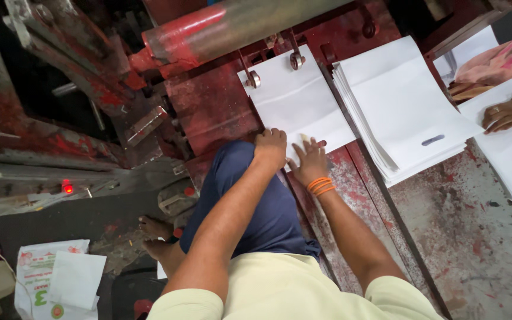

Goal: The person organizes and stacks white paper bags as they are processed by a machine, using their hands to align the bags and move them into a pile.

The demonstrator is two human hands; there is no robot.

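While both hands press the near edge of a white sheet (pixel 296 101), the left hand (pixel 271 147) is curled, right hand (pixel 309 161) fingers spread flat, beside a stack of white bags (pixel 404 101) on the right.

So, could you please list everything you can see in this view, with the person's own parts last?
white sheet: one, white, on the red machine bed under two small rollers
sheet stack: one, white, right of that sheet, top sheet with a slot cut-out
machine bed: one, worn red
cylinder roller: one, red and grey, top
co-worker's hand: one, with bangle, on white sheets at right
printed sack: one, white, on floor bottom left
left hand: one, on the sheet's near edge
right hand: one, orange wristband, beside it
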